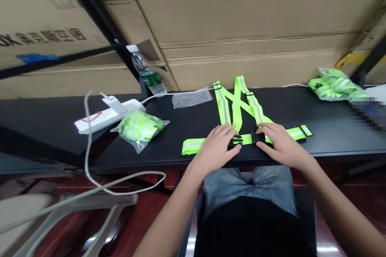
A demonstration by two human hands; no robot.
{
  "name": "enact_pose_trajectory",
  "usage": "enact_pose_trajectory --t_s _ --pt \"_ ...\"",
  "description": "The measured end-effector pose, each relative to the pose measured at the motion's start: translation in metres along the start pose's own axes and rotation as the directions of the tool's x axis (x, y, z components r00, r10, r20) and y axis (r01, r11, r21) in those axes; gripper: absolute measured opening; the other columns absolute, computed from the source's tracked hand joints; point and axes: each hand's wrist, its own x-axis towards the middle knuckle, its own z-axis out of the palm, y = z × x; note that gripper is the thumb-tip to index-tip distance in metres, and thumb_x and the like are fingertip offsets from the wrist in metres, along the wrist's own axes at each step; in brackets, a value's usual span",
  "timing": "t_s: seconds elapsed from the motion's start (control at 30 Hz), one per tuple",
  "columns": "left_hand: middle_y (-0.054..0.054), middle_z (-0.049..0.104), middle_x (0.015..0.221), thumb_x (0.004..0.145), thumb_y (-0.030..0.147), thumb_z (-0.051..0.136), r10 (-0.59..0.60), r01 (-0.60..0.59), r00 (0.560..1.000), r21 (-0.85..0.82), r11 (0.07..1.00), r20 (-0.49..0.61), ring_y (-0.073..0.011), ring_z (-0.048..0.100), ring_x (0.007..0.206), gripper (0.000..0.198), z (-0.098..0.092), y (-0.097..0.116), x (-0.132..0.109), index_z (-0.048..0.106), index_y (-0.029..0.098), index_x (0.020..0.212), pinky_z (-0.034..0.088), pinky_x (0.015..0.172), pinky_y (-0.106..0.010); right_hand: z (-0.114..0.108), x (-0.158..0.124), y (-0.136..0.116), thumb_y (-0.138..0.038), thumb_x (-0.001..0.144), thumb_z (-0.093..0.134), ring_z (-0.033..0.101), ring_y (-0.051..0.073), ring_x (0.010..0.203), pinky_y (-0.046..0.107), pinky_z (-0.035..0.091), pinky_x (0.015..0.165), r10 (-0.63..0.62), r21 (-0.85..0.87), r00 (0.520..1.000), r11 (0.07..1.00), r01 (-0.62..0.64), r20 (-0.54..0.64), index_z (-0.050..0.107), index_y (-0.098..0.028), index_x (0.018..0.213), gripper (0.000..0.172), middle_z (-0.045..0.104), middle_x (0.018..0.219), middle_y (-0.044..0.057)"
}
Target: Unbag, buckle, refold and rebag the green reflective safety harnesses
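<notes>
A neon yellow-green reflective harness vest (238, 104) lies flat on the black table (301, 108), its silver-striped straps forming an X shape. Its waist strap runs across the front, with a black plastic buckle (245, 139) at the middle. My left hand (215, 148) grips the strap and buckle from the left. From the right, my right hand (280, 144) holds the other buckle half. The fingers of both hands partly hide the buckle, so I cannot tell whether its halves are latched.
A white power strip (108, 115) with a plug and cables sits left, next to a bagged folded vest (138, 128). Behind stand a clear plastic bag (191, 98) and a water bottle (147, 73). Bagged vests (334, 84) lie far right. Large cardboard boxes (241, 16) rise behind the table.
</notes>
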Motion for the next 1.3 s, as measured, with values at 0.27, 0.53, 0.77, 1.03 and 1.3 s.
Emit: enact_pose_trajectory --t_s 0.27,0.53,0.77,1.03,1.3 --pt "-0.007 0.065 0.123 0.09 0.031 0.06 0.009 -0.006 0.999 0.068 0.998 -0.039 -0.0294 0.053 0.125 0.019 -0.003 0.007 -0.001 0.058 0.023 0.107 0.04 0.108 -0.048 -0.008 0.018 -0.016 -0.035 0.1 0.043 0.057 0.031 0.125 0.052 0.045 0.103 0.0 -0.068 1.0 0.998 -0.002 -0.029 0.056 -0.018 0.124 0.032 0.062 0.133 0.015" --pt "-0.008 0.064 0.12 0.092 0.029 0.055 -0.144 0.101 0.981 -0.286 0.953 -0.133 -0.0257 0.058 0.117 0.015 -0.004 -0.003 -0.005 0.054 0.022 0.106 0.045 0.103 -0.042 0.022 0.066 -0.011 -0.021 0.1 0.037 0.041 0.032 0.146 0.056 0.039 0.115 -0.159 -0.032 0.955 0.985 0.172 0.249 0.052 -0.015 0.144 0.048 0.049 0.154 0.014" --pt "-0.011 0.059 0.13 0.093 0.027 0.052 -0.07 -0.02 0.972 -0.372 0.928 -0.226 -0.0245 0.055 0.126 0.016 -0.005 0.001 0.001 0.048 0.022 0.108 0.043 0.108 -0.041 0.022 0.06 -0.018 -0.025 0.1 0.039 0.039 0.037 0.146 0.063 0.037 0.113 -0.202 -0.048 0.95 0.974 0.219 0.238 0.066 -0.016 0.127 0.04 0.049 0.153 0.013" --pt "-0.014 0.053 0.146 0.091 0.026 0.054 0.013 -0.01 0.999 -0.083 0.996 0.037 -0.0274 0.05 0.136 0.018 -0.009 0.007 -0.001 0.05 0.02 0.108 0.042 0.114 -0.044 0.026 0.06 -0.013 -0.013 0.09 0.046 0.048 0.03 0.141 0.054 0.039 0.115 -0.216 0.091 0.964 0.975 0.204 0.154 0.061 -0.015 0.133 0.046 0.063 0.139 0.014" --pt "-0.017 0.054 0.147 0.093 0.029 0.052 0.013 -0.018 0.995 0.051 0.999 0.102 -0.0263 0.044 0.144 0.026 -0.008 0.006 -0.003 0.054 0.015 0.115 0.032 0.123 -0.043 -0.001 0.031 -0.015 -0.03 0.094 0.056 0.058 0.03 0.123 0.054 0.045 0.105 -0.214 0.036 0.974 0.975 0.217 -0.075 0.066 -0.019 0.113 0.024 0.068 0.123 0.012"
